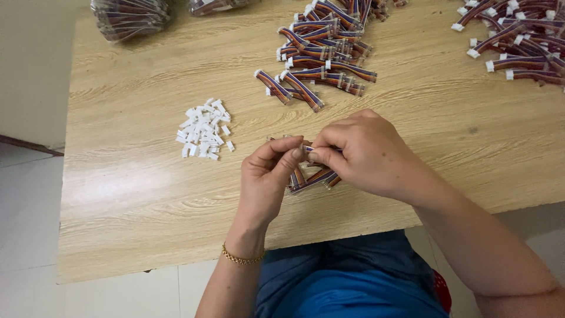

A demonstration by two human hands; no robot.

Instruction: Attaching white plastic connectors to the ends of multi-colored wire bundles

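My left hand (268,176) and my right hand (365,153) meet over the front middle of the wooden table (135,188). Between them they pinch a short multicoloured wire harness (312,176), its striped wires hanging below my fingers. Thumb and forefinger of each hand close on its upper end near a small white connector, which my fingertips mostly hide. A gold bracelet (241,258) circles my left wrist.
A small heap of loose white plastic connectors (203,128) lies left of my hands. A pile of finished striped harnesses (321,44) sits behind them, another pile (518,35) at the far right. Bagged harnesses (129,17) rest at the back left corner.
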